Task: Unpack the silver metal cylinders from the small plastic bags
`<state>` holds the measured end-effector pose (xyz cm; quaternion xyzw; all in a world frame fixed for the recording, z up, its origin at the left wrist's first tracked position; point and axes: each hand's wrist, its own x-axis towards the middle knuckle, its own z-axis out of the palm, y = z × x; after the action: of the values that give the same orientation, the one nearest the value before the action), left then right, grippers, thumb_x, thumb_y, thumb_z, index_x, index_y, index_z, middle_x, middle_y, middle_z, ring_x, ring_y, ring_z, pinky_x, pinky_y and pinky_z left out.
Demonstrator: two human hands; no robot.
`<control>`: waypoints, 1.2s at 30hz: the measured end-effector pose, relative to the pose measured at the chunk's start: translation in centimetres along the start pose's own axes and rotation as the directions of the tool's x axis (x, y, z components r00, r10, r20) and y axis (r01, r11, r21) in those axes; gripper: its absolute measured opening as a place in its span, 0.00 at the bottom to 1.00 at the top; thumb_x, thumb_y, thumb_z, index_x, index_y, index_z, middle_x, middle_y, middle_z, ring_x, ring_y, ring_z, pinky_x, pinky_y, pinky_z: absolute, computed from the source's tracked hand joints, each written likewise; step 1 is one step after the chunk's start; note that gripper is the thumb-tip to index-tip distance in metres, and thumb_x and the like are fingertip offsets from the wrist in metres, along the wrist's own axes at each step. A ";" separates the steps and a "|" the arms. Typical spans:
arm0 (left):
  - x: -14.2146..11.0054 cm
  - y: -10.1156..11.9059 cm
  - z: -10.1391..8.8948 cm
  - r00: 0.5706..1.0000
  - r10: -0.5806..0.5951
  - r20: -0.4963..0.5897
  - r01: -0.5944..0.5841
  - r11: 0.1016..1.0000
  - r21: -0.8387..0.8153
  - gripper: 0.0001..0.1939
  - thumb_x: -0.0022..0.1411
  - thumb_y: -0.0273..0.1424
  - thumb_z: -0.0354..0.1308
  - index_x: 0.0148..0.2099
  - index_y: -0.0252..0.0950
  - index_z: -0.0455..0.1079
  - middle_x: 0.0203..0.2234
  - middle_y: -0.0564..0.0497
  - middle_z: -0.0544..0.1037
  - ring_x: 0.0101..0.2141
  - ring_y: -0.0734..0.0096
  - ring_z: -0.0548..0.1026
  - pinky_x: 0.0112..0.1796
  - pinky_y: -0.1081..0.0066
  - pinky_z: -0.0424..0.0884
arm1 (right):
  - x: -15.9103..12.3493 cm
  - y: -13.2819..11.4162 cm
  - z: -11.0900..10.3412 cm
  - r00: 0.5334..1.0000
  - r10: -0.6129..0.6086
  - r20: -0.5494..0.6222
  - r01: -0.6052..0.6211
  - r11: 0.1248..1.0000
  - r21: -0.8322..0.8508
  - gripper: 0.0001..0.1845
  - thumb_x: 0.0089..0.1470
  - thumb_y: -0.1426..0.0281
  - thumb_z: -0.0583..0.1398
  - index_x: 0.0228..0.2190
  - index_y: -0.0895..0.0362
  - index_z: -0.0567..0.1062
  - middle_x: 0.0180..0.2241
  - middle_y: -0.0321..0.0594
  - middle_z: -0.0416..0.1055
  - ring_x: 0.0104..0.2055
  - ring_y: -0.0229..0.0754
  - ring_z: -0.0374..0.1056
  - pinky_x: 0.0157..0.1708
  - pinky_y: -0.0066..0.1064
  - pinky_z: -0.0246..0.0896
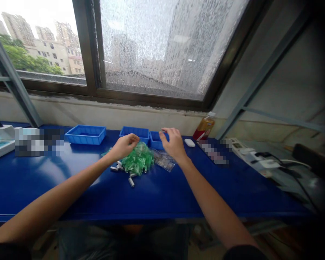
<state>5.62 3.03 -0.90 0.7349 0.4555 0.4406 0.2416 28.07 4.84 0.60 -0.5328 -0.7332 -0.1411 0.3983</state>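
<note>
My left hand hovers with curled fingers over a heap of small green parts on the blue table; whether it pinches one is unclear. Several small silver cylinders lie at the near edge of the heap. My right hand is spread, palm down, above a clear plastic bag and just in front of a small blue tray. It holds nothing.
Two more blue trays stand along the back. A drink bottle and a white pebble-like object sit at the right, a power strip with cables beyond. A white device is far left. A window fills the wall behind.
</note>
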 end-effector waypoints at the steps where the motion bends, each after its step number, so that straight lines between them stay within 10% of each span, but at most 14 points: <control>1: 0.0 -0.4 0.1 0.998 0.047 0.031 -0.051 0.992 0.114 0.10 0.56 0.29 0.50 0.40 0.32 0.68 0.32 0.47 0.74 0.33 0.69 0.73 0.37 0.67 0.69 | -0.2 -1.2 0.0 0.999 -0.047 0.021 0.046 0.997 0.056 0.20 0.57 0.60 0.48 0.42 0.59 0.70 0.38 0.47 0.67 0.45 0.48 0.60 0.48 0.39 0.54; 4: -0.2 -1.0 -1.2 0.969 0.224 0.106 -0.248 0.873 0.419 0.12 0.59 0.30 0.48 0.40 0.34 0.70 0.42 0.43 0.71 0.43 0.63 0.70 0.46 0.65 0.64 | -1.6 -4.6 0.4 0.959 -0.212 0.190 0.181 0.969 0.167 0.21 0.57 0.58 0.48 0.46 0.56 0.68 0.41 0.45 0.67 0.47 0.47 0.58 0.48 0.39 0.53; 7: -0.2 -1.4 -4.7 0.968 0.250 -0.015 -0.192 0.777 0.600 0.16 0.61 0.34 0.44 0.44 0.35 0.70 0.45 0.44 0.69 0.46 0.63 0.67 0.48 0.67 0.63 | -3.1 -6.7 1.0 0.847 -0.341 0.409 0.278 0.938 0.207 0.24 0.56 0.56 0.49 0.49 0.55 0.65 0.44 0.46 0.64 0.47 0.47 0.58 0.45 0.39 0.54; 10: 0.2 -2.9 -8.9 0.986 0.055 -0.157 0.088 0.627 0.774 0.20 0.60 0.39 0.45 0.50 0.36 0.66 0.46 0.43 0.70 0.47 0.56 0.67 0.48 0.61 0.61 | -3.8 -7.1 1.4 0.786 -0.371 0.494 0.301 0.929 0.217 0.24 0.57 0.56 0.49 0.51 0.54 0.64 0.46 0.46 0.61 0.48 0.46 0.58 0.45 0.38 0.54; 12: 0.3 -4.6 -11.0 0.964 -0.253 -0.082 0.200 0.489 0.849 0.20 0.59 0.39 0.46 0.47 0.34 0.68 0.43 0.41 0.73 0.44 0.50 0.69 0.46 0.56 0.61 | -3.8 -6.9 1.5 0.788 -0.362 0.498 0.290 0.932 0.217 0.24 0.57 0.57 0.49 0.52 0.54 0.63 0.47 0.46 0.61 0.48 0.46 0.58 0.45 0.38 0.54; 14: 0.3 -6.2 -12.0 0.946 -0.322 -0.033 0.195 0.482 0.854 0.17 0.59 0.35 0.44 0.41 0.33 0.71 0.38 0.40 0.76 0.40 0.51 0.72 0.44 0.57 0.63 | -3.7 -6.7 1.6 0.791 -0.352 0.500 0.280 0.935 0.217 0.24 0.57 0.57 0.49 0.52 0.54 0.62 0.46 0.46 0.61 0.48 0.46 0.58 0.45 0.37 0.54; 28: 0.9 -7.0 -6.0 0.997 -0.007 0.077 -0.052 0.668 0.743 0.19 0.61 0.31 0.42 0.53 0.34 0.62 0.49 0.44 0.71 0.50 0.61 0.65 0.55 0.53 0.50 | -3.8 -6.9 1.7 0.810 -0.368 0.456 0.281 0.927 0.249 0.24 0.57 0.57 0.49 0.51 0.55 0.64 0.45 0.46 0.63 0.47 0.45 0.58 0.45 0.37 0.54; 36: 1.4 -6.6 -6.4 0.997 -0.020 0.068 -0.035 0.697 0.716 0.23 0.57 0.35 0.50 0.56 0.43 0.58 0.53 0.45 0.67 0.53 0.52 0.61 0.50 0.34 0.36 | -1.1 -4.4 2.8 0.969 -0.153 0.195 0.132 0.984 0.117 0.23 0.58 0.58 0.47 0.47 0.59 0.67 0.44 0.48 0.66 0.49 0.48 0.58 0.49 0.39 0.51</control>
<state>-2.65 7.08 -2.08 0.7878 0.5793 0.2034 -0.0491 23.07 4.13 -1.08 -0.4689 -0.8128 -0.0762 0.3372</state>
